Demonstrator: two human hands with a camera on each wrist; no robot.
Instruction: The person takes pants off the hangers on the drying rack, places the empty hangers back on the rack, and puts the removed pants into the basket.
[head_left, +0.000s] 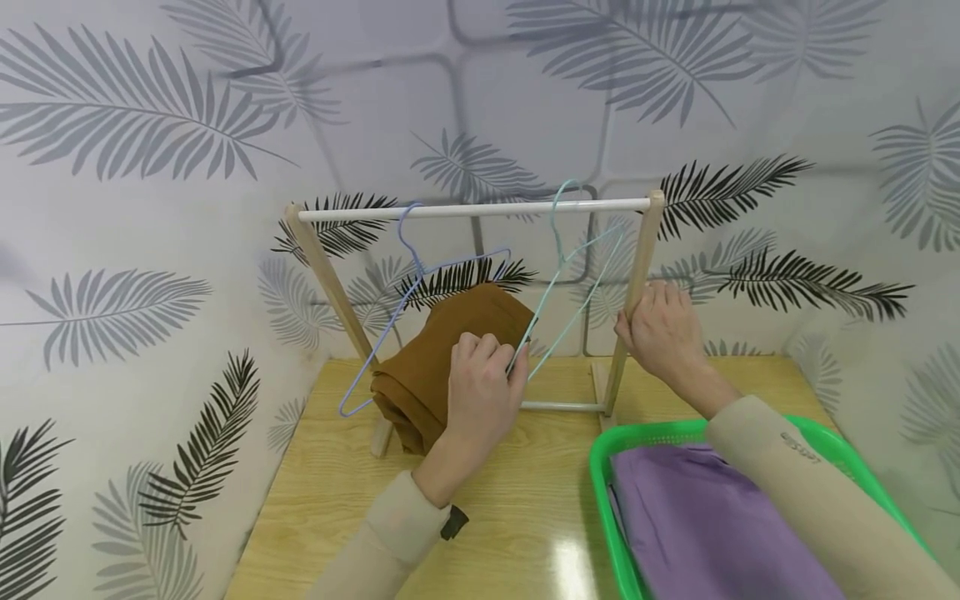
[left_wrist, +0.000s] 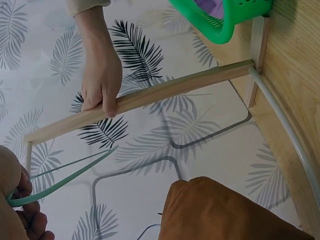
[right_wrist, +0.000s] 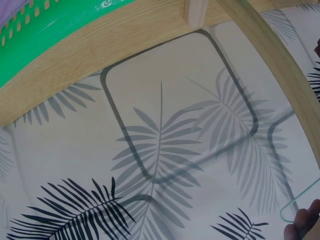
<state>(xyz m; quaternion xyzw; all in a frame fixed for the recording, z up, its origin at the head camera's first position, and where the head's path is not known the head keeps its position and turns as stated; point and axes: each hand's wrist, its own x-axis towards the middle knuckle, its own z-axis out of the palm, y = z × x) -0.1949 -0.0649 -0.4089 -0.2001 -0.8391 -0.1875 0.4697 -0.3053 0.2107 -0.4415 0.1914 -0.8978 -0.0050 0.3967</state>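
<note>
My left hand (head_left: pixel 483 387) grips the mint-green hanger (head_left: pixel 557 287) by its lower corner, and the hanger's hook is up at the rack's white rail (head_left: pixel 480 208). In the left wrist view, fingers (left_wrist: pixel 35 220) curl around the green plastic. My right hand (head_left: pixel 663 329) holds the right wooden post (head_left: pixel 637 258) of the small clothes rack, thumb on its near side. Left of the green hanger, a blue hanger (head_left: pixel 390 325) hangs from the rail. A folded brown garment (head_left: pixel 442 367) hangs on its lower bar, partly hidden by my left hand.
A green basket (head_left: pixel 603 492) with a folded purple garment (head_left: pixel 697 517) stands on the wooden table (head_left: pixel 517 517) at the right, under my right forearm. The rack's left post (head_left: pixel 330 283) stands beyond the blue hanger. Patterned wall (head_left: pixel 450 100) rises close behind the rack.
</note>
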